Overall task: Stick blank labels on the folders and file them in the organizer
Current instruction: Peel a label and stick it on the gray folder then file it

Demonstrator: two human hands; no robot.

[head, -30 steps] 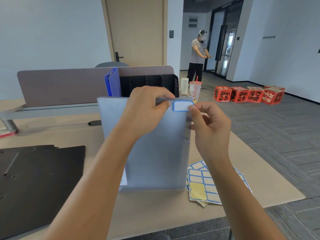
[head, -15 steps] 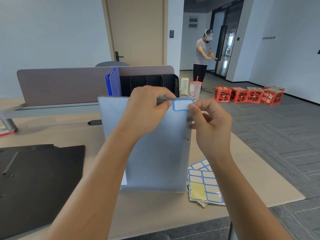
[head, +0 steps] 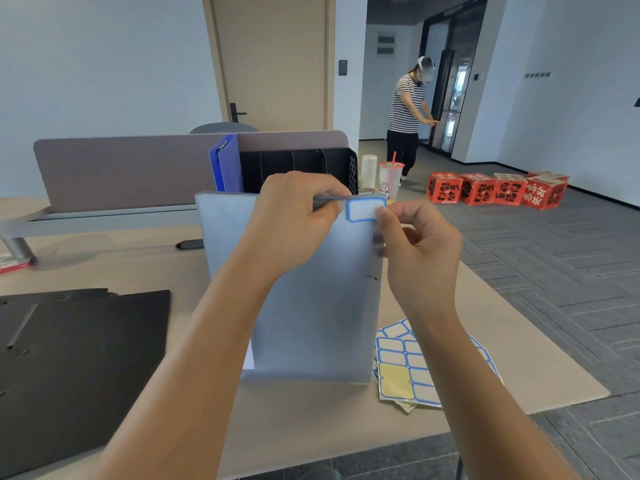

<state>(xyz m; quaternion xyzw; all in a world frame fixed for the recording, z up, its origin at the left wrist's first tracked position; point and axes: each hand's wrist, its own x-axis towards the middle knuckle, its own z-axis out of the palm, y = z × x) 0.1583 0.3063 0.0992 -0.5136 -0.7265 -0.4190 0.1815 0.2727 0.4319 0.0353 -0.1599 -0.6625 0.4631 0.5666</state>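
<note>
A pale grey folder [head: 311, 306] stands upright on the table. My left hand [head: 294, 220] grips its top edge. A white label with a blue border [head: 363, 210] lies at the folder's top right corner. My right hand [head: 419, 251] presses its thumb on the label's right end, the other fingers curled. Behind the folder stands the black organizer [head: 304, 168] with a blue folder [head: 227, 164] in its left slot. Label sheets [head: 405, 368] lie on the table to the right of the grey folder.
Black folders [head: 76, 358] lie flat at the left. A grey desk divider [head: 121, 171] runs behind. A drink cup [head: 390, 178] and a white roll [head: 369, 168] stand right of the organizer. Red boxes [head: 495, 190] sit on the floor; a person [head: 408, 112] stands by a door.
My right thumb has slid a little along the label's right end. The folder and my left hand have stayed put. The person in the background has stepped right.
</note>
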